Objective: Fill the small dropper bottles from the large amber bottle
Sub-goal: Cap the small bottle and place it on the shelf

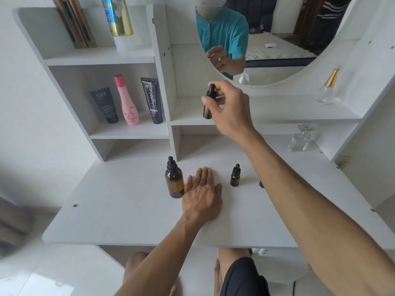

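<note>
The large amber bottle (174,180) with a black dropper cap stands upright on the white dresser top (119,210). My left hand (202,194) lies flat on the top just right of it, fingers straight. A small amber dropper bottle (235,176) stands further right. Behind my right forearm a sliver of another dark bottle (261,184) shows. My right hand (229,106) is raised over the middle shelf and grips a small amber dropper bottle (208,101) with a black cap around its upper part.
The left cubby holds a dark tube (105,104), a pink bottle (127,101) and a black tube (152,100). Two clear perfume bottles (301,138) (328,86) stand at the right. A round mirror (267,39) hangs above the shelf.
</note>
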